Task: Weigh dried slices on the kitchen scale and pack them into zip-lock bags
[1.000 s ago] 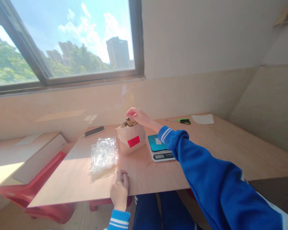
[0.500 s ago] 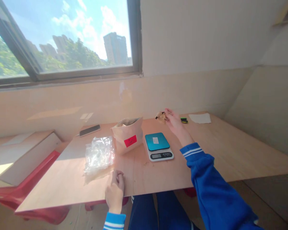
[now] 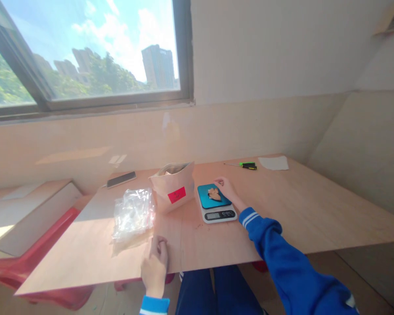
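Down from the air near the screwdriver has come the right hand, which now rests at the scale, fingers loose beside a tan piece lying on the blue pan; whether they touch it I cannot tell. On the counter, the paper bag stands open just left of the scale, with a plastic bag further left. At the near edge, the left hand lies curled shut, holding nothing.

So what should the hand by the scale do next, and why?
Probably lift the right hand clear of the scale. The brown piece already lies on the blue platform, and fingers touching it there could upset the reading.
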{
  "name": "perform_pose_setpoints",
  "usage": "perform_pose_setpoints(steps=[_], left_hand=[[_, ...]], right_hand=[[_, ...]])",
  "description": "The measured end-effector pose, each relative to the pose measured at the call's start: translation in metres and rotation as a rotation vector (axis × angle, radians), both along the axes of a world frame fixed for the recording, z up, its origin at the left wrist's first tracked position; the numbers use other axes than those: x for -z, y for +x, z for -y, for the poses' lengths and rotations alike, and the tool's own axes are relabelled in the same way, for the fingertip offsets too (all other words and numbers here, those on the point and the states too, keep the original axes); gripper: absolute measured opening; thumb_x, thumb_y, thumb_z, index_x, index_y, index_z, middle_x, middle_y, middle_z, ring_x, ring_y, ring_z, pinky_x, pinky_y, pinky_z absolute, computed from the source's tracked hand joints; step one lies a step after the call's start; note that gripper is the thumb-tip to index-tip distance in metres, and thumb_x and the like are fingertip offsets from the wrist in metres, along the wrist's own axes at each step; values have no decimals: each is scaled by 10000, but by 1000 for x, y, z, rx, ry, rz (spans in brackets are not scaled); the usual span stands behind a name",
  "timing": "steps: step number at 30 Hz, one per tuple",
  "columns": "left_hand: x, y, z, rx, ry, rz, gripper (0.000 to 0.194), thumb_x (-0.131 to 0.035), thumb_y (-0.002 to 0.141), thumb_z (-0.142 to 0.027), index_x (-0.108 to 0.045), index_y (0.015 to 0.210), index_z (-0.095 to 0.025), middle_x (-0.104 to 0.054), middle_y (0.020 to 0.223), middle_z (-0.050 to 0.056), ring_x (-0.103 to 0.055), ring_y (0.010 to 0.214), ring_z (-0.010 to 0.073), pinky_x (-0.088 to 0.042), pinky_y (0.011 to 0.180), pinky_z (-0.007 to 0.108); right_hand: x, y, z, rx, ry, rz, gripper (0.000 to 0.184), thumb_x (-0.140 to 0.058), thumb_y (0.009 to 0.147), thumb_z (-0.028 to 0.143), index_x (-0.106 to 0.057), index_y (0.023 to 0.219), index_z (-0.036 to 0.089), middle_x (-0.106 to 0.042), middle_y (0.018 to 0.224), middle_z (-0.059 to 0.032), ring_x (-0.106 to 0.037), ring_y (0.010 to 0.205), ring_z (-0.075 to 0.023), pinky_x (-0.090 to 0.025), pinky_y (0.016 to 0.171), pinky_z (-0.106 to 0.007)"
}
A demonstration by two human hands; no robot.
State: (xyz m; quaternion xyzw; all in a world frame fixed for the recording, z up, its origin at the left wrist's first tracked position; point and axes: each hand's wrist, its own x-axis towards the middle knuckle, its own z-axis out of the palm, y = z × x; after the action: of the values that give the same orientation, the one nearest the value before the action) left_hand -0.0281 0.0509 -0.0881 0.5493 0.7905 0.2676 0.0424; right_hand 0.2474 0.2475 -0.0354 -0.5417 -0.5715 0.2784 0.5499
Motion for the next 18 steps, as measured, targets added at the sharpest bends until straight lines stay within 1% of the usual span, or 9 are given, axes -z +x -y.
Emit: perform_pose_setpoints(steps=[2,4,5,6,8,10,13,16,18], left_hand=[[1,-1,0,24,-8,39,187,-451,917,-190,-604,821,-238,-646,680,-5,-621,662,168,-327,556,237],[2,-1,0,32,-8,62,189,-439,919,-191,-592,818,-239,-640,694,-1,-618,682,174,-332,576,239],[3,-1,-1,34,-8,72,189,-435,919,-195,-588,818,-241,-634,695,-1,-615,687,176,-332,583,240],[3,-1,-1,35,-9,80,190,-431,919,-199,-585,816,-242,-628,691,-2,-611,688,178,-331,586,241],[3,-2,-1,36,-10,93,195,-423,920,-204,-582,815,-241,-619,689,0,-604,689,181,-330,591,243],[3,-2,0,39,-11,104,191,-423,920,-204,-584,823,-236,-618,694,4,-597,682,179,-328,594,244],[2,-2,0,44,-16,117,176,-436,916,-206,-595,842,-226,-617,683,9,-587,662,176,-315,581,246],[1,-1,-1,33,-27,126,171,-445,914,-216,-608,860,-216,-630,713,24,-580,652,173,-302,570,248],[0,0,-1,33,-33,131,168,-448,912,-220,-608,864,-213,-636,745,29,-578,659,171,-306,578,249]], right_hand=[[-23,-4,5,24,75,31,87,-609,748,249,-628,769,167,-679,849,-83,-616,837,-212,-479,861,-414],[-58,-14,13,-2,156,57,145,-547,812,258,-638,869,161,-677,960,-97,-613,920,-208,-463,898,-389],[-78,-21,17,-49,191,71,163,-536,834,274,-642,905,172,-680,980,-79,-618,937,-192,-466,899,-354],[-98,-30,22,-129,232,98,169,-532,849,284,-650,918,185,-687,980,-58,-625,941,-180,-474,879,-321],[-136,-51,31,-458,325,287,206,-505,885,278,-658,994,192,-694,1013,-44,-629,950,-172,-476,826,-289],[-162,-72,37,-679,340,513,216,-487,902,239,-687,956,177,-710,988,-41,-633,897,-158,-459,764,-255],[-177,-99,39,-763,326,741,198,-519,873,168,-715,864,138,-730,904,-56,-612,769,-143,-420,677,-234],[-175,-114,35,-758,307,822,201,-531,847,135,-724,791,124,-740,844,-68,-577,695,-137,-388,629,-235],[-172,-117,31,-760,297,835,223,-509,851,127,-728,808,126,-745,864,-73,-565,681,-133,-379,621,-235]])
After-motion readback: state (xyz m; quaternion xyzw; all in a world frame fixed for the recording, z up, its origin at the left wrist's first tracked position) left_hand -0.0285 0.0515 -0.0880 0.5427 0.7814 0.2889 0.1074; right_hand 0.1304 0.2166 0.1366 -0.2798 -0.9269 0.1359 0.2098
